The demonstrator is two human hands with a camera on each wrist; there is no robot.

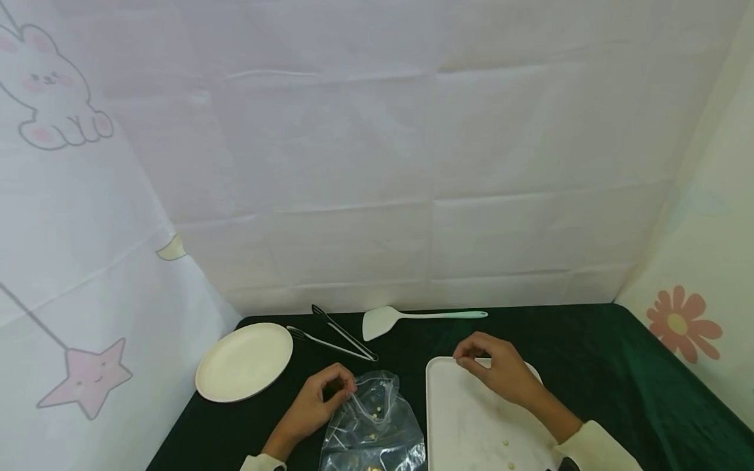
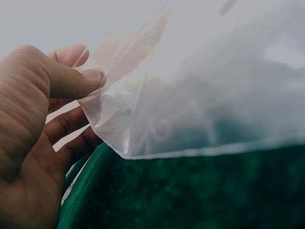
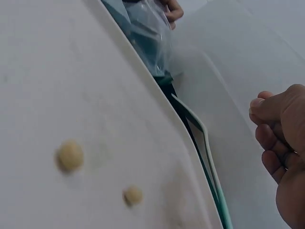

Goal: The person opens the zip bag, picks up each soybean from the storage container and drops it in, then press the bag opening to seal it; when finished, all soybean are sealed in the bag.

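My left hand (image 1: 318, 400) pinches the rim of a clear plastic bag (image 1: 403, 428) between thumb and fingers. In the left wrist view, the thumb presses the film of the bag (image 2: 138, 114). Several small yellowish bean-like pieces (image 1: 372, 436) lie inside the bag. Above the far part of a white tray (image 1: 448, 418) is my right hand (image 1: 501, 373), fingers curled and thumb tip against the index fingertip. Nothing shows in that pinch. On the tray are two round pale-yellow bean-like pieces (image 3: 70, 156), seen close up in the right wrist view.
A cream oval plate (image 1: 244, 363) lies at the left. Behind the bag are metal tongs (image 1: 344, 333) with black tips and a fork (image 1: 321, 341). A white spatula (image 1: 383, 320) with a mint handle lies along the back of the dark green cloth (image 1: 589, 360), before a hanging white sheet.
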